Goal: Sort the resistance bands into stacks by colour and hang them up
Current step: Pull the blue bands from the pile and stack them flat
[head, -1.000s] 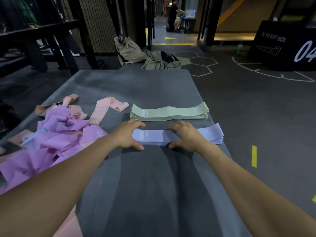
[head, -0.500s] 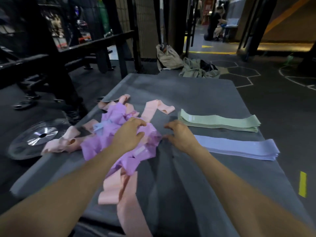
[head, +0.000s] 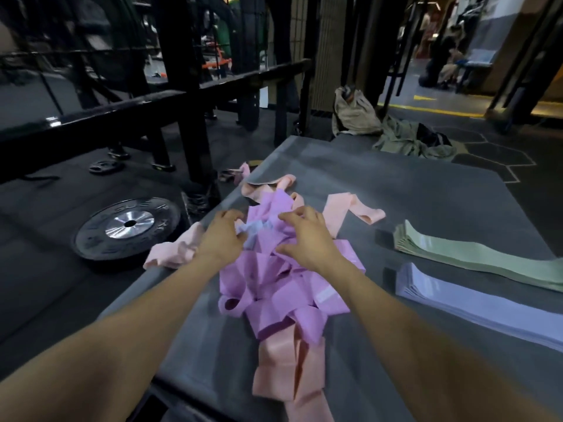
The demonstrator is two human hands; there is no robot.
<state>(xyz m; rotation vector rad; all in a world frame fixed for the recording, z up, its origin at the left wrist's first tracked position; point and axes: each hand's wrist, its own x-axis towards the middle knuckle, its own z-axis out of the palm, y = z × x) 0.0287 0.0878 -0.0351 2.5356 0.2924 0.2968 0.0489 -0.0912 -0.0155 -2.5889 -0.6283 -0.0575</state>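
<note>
A tangled pile of purple bands [head: 283, 287] lies on the grey mat [head: 396, 190], mixed with loose pink bands [head: 286, 370]. A single light-blue band [head: 253, 234] shows in the top of the pile. My left hand [head: 221, 239] pinches this light-blue band at its left side. My right hand [head: 309, 239] has its fingers and thumb curled around a fold of a purple band just right of it. A neat green stack [head: 475, 257] and a neat light-blue stack [head: 475, 303] lie to the right.
A black weight plate [head: 128, 228] lies on the floor left of the mat, under black rack frames [head: 182, 117]. Bags and clothing [head: 396, 132] sit past the mat's far edge. A person sits far off at the back right.
Both hands left the light-blue stack and went left onto the purple pile. My view turned left with them. The right hand now reaches into the pile beside the left.
</note>
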